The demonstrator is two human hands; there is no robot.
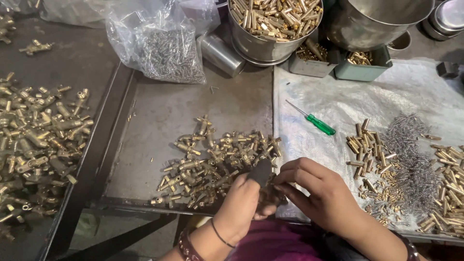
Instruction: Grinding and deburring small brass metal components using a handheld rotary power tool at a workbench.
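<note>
Two hands meet up close: the left hand (246, 198), a dark cover on its thumb, and the right hand (314, 191) pinch one small brass fitting (268, 189) between their fingertips, mostly hidden. Just beyond the grip lies one heap of brass fittings (217, 162), too many to count. Farther off: one green-handled screwdriver (316, 122), one steel bucket (270, 29) of brass pins.

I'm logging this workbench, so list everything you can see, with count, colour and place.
Brass valve fittings: one heap, gold, centre tray.
Brass fittings pile: one heap, gold, left table.
Green-handled screwdriver: one, on the white sheet.
Small steel springs: one heap, grey, right.
Short brass pins: many, gold, right.
Clear plastic bag of springs: one, top.
Steel bucket of brass rods: one, top.
Left hand: black thumb cover, holding a fitting.
Right hand: fingertips at that fitting.
</note>
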